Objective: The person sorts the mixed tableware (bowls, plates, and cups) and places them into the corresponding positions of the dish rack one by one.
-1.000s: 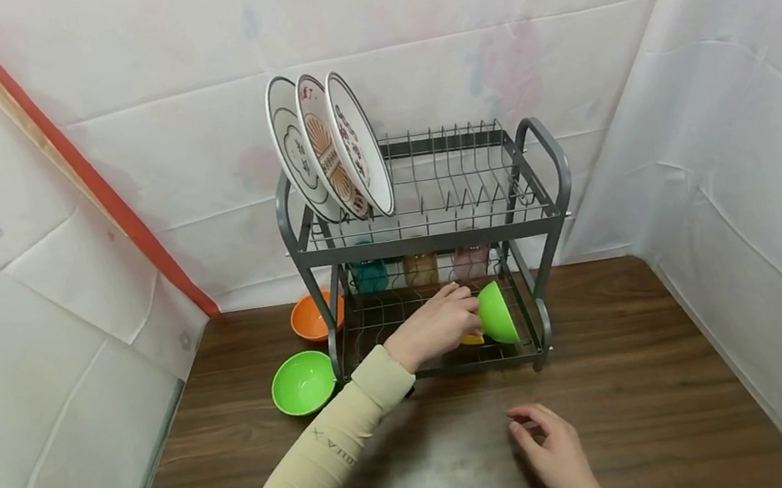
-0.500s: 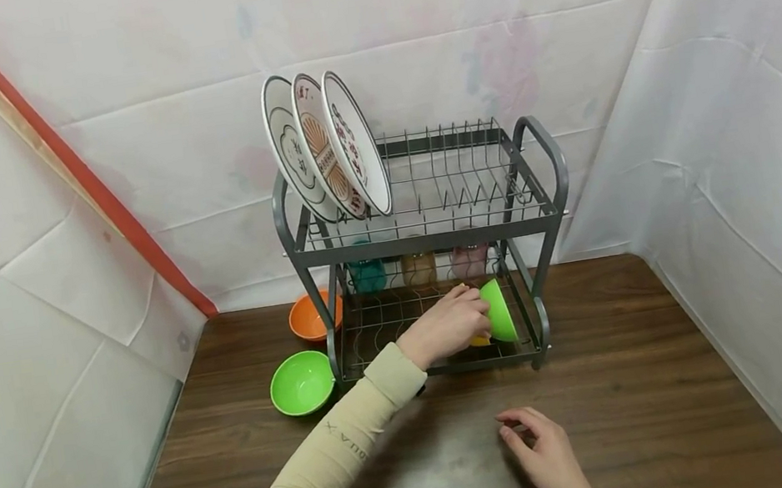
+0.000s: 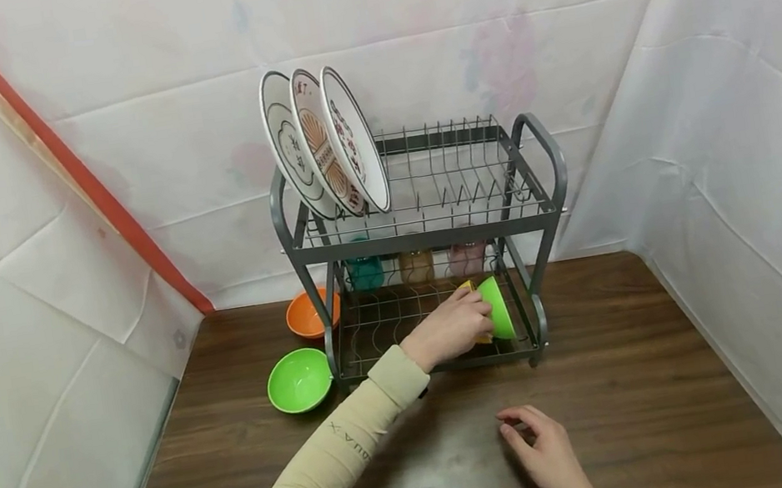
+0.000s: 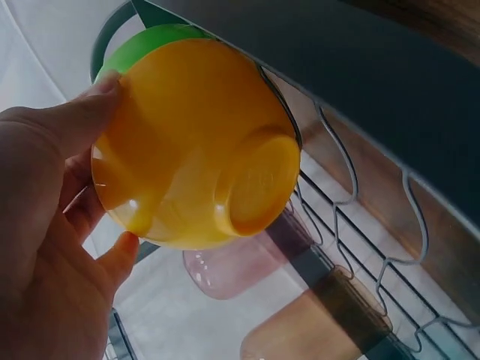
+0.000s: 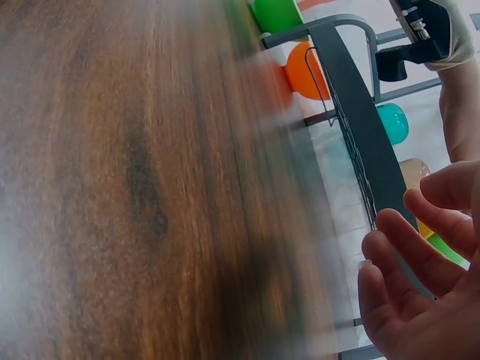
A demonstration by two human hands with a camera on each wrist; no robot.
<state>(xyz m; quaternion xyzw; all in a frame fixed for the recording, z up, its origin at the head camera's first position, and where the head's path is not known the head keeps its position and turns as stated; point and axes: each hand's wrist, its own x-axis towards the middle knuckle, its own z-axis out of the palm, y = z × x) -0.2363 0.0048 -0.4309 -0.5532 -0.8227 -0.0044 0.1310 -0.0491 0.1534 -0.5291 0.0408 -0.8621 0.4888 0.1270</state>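
In the lower tier of the dish rack (image 3: 428, 239), my left hand (image 3: 450, 326) pinches the rim of a yellow bowl (image 4: 180, 127), thumb on one side and fingertips on the other. This bowl stands on edge with its round base facing the left wrist camera. Right behind it, also on edge, is a green bowl (image 3: 497, 308), partly covered by the yellow one. In the head view my hand hides most of the yellow bowl. Low over the table in front of the rack, my right hand (image 3: 550, 456) hangs loosely curled and holds nothing.
Three patterned plates (image 3: 357, 143) lean in the rack's upper tier. Teal, amber and pink glasses (image 3: 467, 259) stand at the back of the lower tier. Left of the rack, a second green bowl (image 3: 299, 382) and an orange bowl (image 3: 305, 317) sit on the wooden table (image 3: 623, 378).
My left hand has shifted slightly right with the yellow bowl, closer against the green one. My right hand has drifted a little to the left.
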